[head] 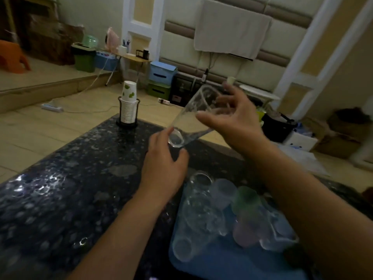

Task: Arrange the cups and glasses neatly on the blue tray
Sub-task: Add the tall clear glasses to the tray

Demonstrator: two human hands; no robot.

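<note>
A tall clear glass (191, 116) is tilted in the air above the dark table, its base toward me. My left hand (164, 166) pinches the base with fingertips. My right hand (232, 118) wraps the upper part near the rim. Below them the blue tray (232, 261) sits at the table's near right. On the tray lie or stand several cups: clear glasses (199, 211), a green cup (245, 201), a pink cup (246, 233) and a frosted cup (224, 190). The picture is blurred, so their exact poses are unclear.
A black wire holder with a stack of white paper cups (128, 107) stands at the far corner of the dark speckled table (60, 188). Beyond the table is a floor with boxes, bins and cables.
</note>
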